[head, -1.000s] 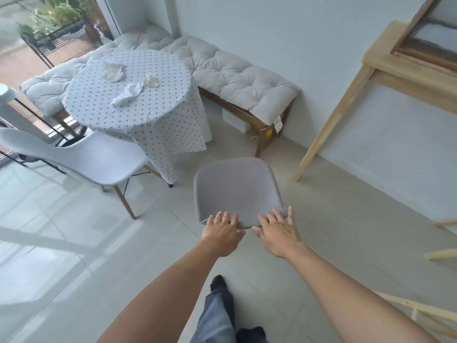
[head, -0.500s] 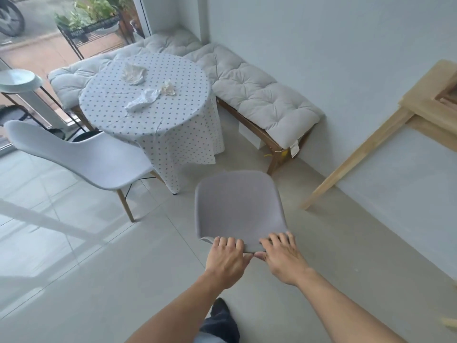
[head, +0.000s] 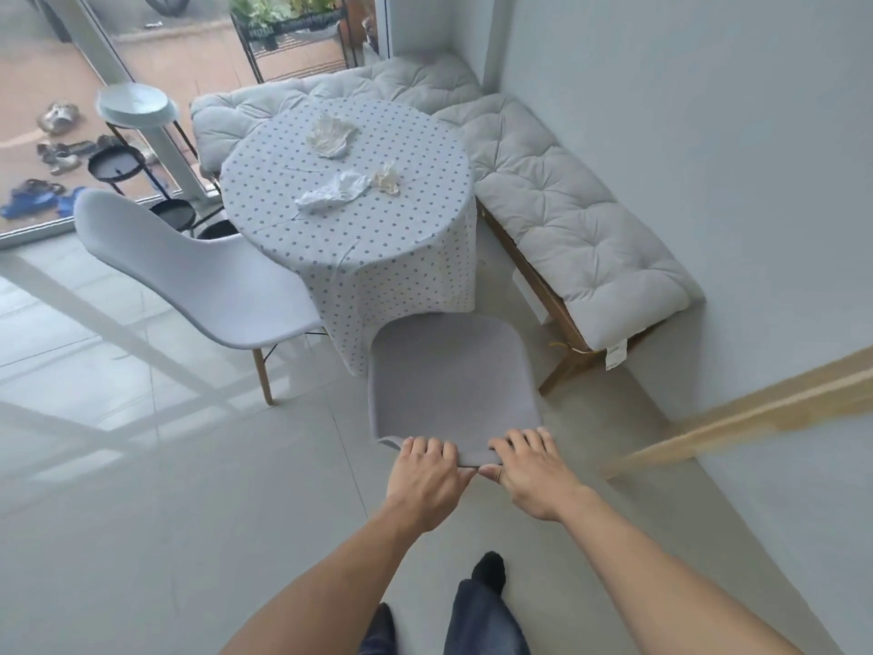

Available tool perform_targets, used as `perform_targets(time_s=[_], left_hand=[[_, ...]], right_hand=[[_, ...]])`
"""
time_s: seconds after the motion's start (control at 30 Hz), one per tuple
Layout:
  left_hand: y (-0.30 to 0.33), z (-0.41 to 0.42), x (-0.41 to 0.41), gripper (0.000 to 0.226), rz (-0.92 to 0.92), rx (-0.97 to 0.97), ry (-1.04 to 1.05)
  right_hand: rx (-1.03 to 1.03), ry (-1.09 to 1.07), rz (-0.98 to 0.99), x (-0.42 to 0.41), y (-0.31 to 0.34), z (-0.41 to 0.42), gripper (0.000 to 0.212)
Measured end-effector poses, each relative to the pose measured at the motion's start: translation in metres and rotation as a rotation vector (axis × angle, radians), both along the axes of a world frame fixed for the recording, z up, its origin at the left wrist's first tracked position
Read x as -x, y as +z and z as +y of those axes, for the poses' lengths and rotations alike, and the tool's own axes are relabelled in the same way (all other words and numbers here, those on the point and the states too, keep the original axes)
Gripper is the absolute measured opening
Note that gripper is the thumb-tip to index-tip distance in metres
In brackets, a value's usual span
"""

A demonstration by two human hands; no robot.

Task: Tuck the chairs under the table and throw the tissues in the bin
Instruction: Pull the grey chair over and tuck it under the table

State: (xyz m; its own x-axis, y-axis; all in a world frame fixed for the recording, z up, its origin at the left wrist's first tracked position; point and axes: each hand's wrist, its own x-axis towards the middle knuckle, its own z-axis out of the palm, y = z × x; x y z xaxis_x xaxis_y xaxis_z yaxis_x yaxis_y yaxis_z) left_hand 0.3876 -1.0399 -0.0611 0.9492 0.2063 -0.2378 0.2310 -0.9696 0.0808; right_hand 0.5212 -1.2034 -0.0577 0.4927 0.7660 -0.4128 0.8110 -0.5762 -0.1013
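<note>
A grey fabric chair [head: 449,375] stands right in front of me, its front edge touching the hanging cloth of the round dotted table [head: 378,257]. My left hand [head: 427,475] and my right hand [head: 534,470] both grip the top of the chair's backrest, side by side. On the tabletop lie three crumpled tissues: a large one [head: 330,133] at the far side, a long white one [head: 334,192] in the middle and a small one [head: 388,178] beside it. A white shell chair [head: 198,281] stands to the left, turned away from the table. No bin is in view.
A cushioned corner bench [head: 567,215] runs behind and right of the table along the wall. A wooden leg [head: 737,418] slants in from the right. A tiered black stand [head: 137,120] and a glass door are at the left, shoes outside.
The grey chair has moved forward with both hands on its backrest and now reaches the tablecloth. I have stepped closer to the table.
</note>
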Motion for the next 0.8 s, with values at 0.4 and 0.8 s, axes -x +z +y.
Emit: perform_targets(time_s=[0.4, 0.8], left_hand=[[0.007, 0.045, -0.116, 0.058, 0.099, 0.049, 0.291], [0.004, 0.066, -0.198, 0.053, 0.122, 0.167, 0.44]], right_hand=[[0.002, 0.253, -0.02, -0.147, 0.002, 0.083, 0.057], [-0.031, 0.356, -0.021, -0.243, -0.006, 0.123, 0.08]])
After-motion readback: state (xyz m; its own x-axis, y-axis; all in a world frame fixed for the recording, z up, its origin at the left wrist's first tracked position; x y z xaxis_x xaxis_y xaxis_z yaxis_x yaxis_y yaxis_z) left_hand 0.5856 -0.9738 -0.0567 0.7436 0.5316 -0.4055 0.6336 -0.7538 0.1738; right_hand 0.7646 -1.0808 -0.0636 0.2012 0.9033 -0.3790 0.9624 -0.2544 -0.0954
